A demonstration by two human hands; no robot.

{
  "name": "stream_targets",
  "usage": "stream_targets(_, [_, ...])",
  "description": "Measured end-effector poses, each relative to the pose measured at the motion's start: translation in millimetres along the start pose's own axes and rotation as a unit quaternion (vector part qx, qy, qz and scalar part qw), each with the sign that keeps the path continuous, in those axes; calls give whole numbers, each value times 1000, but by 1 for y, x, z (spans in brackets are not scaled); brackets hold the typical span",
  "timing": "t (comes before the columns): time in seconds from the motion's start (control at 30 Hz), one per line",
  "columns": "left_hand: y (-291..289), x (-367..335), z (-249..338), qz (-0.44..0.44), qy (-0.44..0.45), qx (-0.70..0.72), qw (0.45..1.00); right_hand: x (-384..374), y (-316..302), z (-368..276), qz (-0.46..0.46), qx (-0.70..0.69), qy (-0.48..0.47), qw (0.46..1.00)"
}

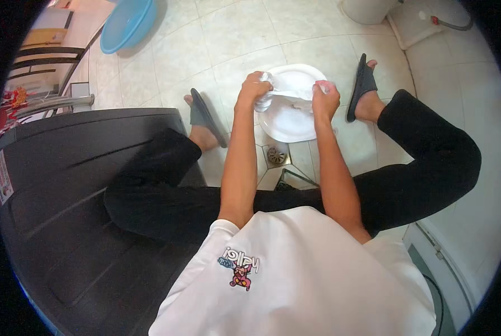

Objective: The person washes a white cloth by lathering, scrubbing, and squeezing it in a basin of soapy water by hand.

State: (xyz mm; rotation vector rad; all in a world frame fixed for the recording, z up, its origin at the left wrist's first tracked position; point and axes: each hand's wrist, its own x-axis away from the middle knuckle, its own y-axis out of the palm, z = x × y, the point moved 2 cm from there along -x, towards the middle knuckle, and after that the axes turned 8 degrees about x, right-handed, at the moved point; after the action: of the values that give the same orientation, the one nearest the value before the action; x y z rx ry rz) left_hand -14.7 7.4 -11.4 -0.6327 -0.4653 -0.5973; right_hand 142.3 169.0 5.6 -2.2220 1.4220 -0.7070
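Observation:
A white basin (288, 137) stands on the tiled floor between my feet, with whitish, sudsy-looking contents. Above it, a white cloth (288, 94) is stretched between my two hands. My left hand (254, 89) is closed round a bunched part of the cloth at the basin's left side. At the right side, my right hand (325, 102) pinches the other end. White foam seems to cling to the cloth near my left fingers. The cloth's exact kind cannot be made out, and parts of it are hidden by my hands.
A round floor drain (276, 155) lies just nearer than the basin. A light blue basin (128, 25) is at the far left. A large dark grey panel (93, 168) fills the left side, and a white wall (458, 89) bounds the right. My slippered feet flank the white basin.

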Motion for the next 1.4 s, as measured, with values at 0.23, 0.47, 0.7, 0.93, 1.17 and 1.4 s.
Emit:
stream_targets(0.23, [16, 3, 34, 0, 41, 98, 994, -40, -45, -28, -64, 85, -57, 993])
stream_targets(0.47, [26, 7, 5, -42, 21, 153, 987, -19, -33, -17, -112, 251, 7, 962])
stream_targets(0.7, [73, -17, -64, -71, 5, 103, 992, 6, 3, 31, -214, 307, 78, 924])
stream_targets(0.93, [74, 6, -50, -7, -57, -19, 998, 11, 8, 31, -308, 340, 116, 881])
stream_targets(1.17, [40, 36, 25, 65, -85, -107, 988, 0, 12, 27, -208, 243, -24, 947])
stream_targets(1.4, [42, 18, -13, 56, -72, -76, 993, 17, 40, 46, -296, 246, -36, 922])
